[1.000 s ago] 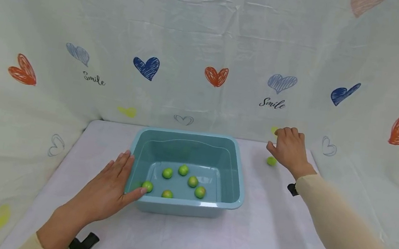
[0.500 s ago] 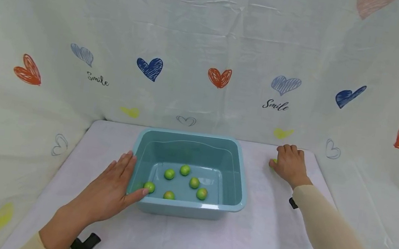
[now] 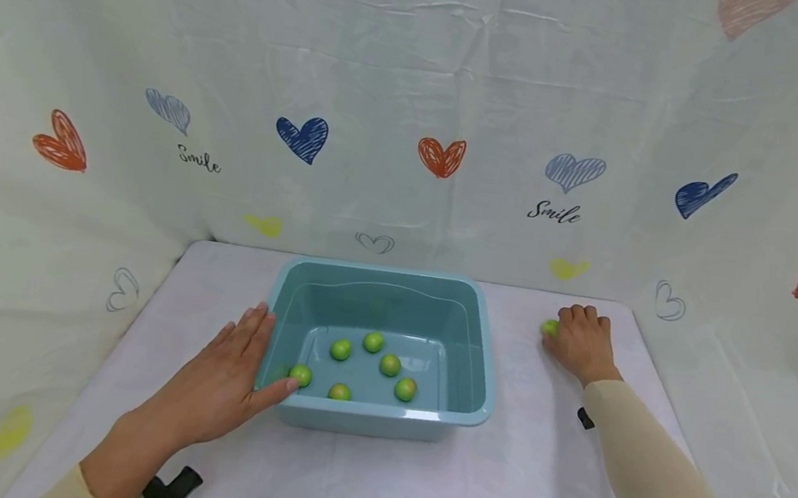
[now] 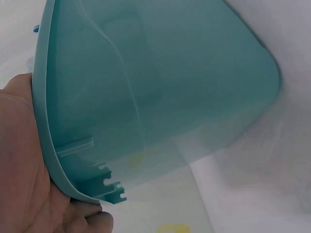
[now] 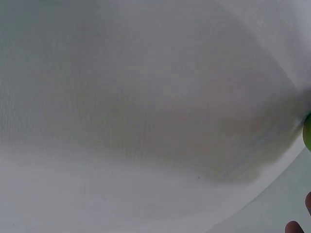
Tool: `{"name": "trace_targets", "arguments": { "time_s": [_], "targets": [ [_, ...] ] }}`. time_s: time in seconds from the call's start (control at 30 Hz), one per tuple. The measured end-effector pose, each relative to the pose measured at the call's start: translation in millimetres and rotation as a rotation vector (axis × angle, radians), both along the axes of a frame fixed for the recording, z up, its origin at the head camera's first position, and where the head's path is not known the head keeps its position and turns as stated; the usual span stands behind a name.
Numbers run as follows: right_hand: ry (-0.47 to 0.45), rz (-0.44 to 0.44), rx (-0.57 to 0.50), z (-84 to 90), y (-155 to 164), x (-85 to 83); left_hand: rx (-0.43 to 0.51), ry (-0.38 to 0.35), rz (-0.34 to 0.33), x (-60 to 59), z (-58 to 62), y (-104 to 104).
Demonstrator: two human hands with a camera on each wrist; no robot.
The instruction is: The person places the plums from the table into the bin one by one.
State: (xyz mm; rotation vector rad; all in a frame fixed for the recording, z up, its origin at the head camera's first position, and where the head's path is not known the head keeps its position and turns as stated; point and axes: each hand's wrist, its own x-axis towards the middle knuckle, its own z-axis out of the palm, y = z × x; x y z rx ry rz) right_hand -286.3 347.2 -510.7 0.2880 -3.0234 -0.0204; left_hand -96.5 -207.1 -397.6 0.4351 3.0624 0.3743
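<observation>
A teal plastic tub (image 3: 388, 271) stands in the middle of the white table (image 3: 376, 482). Several small green round fruits (image 3: 340, 349) lie on its floor. My left hand (image 3: 232, 366) lies flat against the tub's left wall, fingers straight, thumb at the front left corner. The left wrist view shows that wall (image 4: 160, 82) close up beside my palm (image 4: 19, 160). My right hand (image 3: 584, 341) rests on the table at the back right, fingers curled round one more green fruit (image 3: 549, 327). In the right wrist view only that fruit's edge (image 5: 308, 133) shows.
A white curtain (image 3: 416, 117) printed with hearts closes in the table at the back and on both sides. Black wrist mounts (image 3: 174, 484) sit on the cloth by each forearm.
My right hand came down and nearer over the loose green fruit at the back right and now curls round it. My left hand has stayed against the tub.
</observation>
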Motion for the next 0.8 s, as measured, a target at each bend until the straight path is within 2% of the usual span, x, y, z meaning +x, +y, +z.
{"name": "trace_targets", "arguments": {
  "time_s": [0.27, 0.43, 0.63, 0.8],
  "targets": [
    [0.005, 0.005, 0.001, -11.2, 2.7, -2.0, -0.006, 0.019, -0.007, 1.2, 0.7, 0.8],
    [0.012, -0.002, -0.018, -10.1, 0.9, 0.7, -0.014, 0.005, 0.001, 1.1, 1.2, 2.4],
    [0.127, -0.014, -0.048, -1.3, 0.4, 1.0, -0.011, 0.001, -0.003, 0.7, 1.1, 3.1],
    [0.201, 0.024, -0.038, 5.0, 1.4, -2.7, -0.004, -0.003, 0.006, 0.7, 0.4, 2.5]
  ]
}}
